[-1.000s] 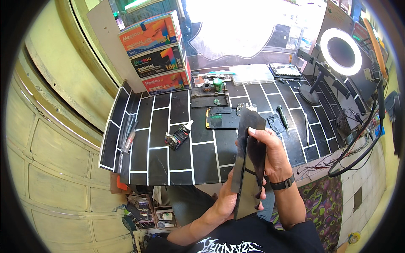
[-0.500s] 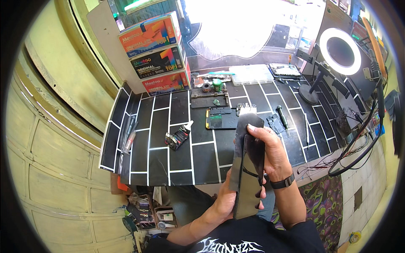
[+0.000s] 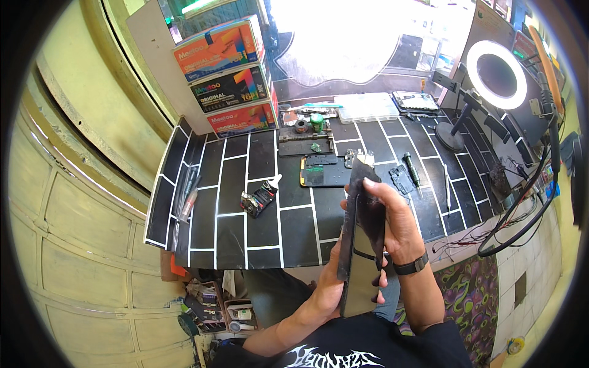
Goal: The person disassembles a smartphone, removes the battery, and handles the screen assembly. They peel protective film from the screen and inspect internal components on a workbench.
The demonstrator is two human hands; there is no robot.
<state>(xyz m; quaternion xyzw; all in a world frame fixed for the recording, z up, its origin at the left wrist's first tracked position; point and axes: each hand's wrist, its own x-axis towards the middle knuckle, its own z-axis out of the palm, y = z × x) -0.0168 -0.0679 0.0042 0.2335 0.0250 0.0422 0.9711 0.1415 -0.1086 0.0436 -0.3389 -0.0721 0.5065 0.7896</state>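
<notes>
Head view, monitored at my remote station; clock positions are read from the centre of the picture. I locate the dark glossy panel [image 3: 370,239] between 4 and 5 o'clock, raised in front of the near edge of the table [image 3: 245,236]. Its long axis runs roughly from 12 to 6. A narrow dark layer shows along its left side; I cannot tell whether the two are joined.

State of the hands: the right hand [image 3: 400,222], at 4 o'clock, pinches the panel, thumb flat on the upper face and fingers curled around the right edge. The left hand [image 3: 329,287], at 5 o'clock, bears against the left edge lower down; its fingertips are mostly hidden behind the panel. I read a black wristband [image 3: 411,265] on the right wrist.

On the table, I note a black phone housing [image 3: 325,175] near the centre, just beyond the panel. A dark screwdriver [image 3: 411,170] lies at 3 o'clock, beside a small black plate [image 3: 400,181]. A small black component [image 3: 260,199] lies at 8 o'clock. A work holder [image 3: 305,146] sits at 12, stacked boxes [image 3: 233,80] at 11, and a lit ring light [image 3: 520,75] at 2.
</notes>
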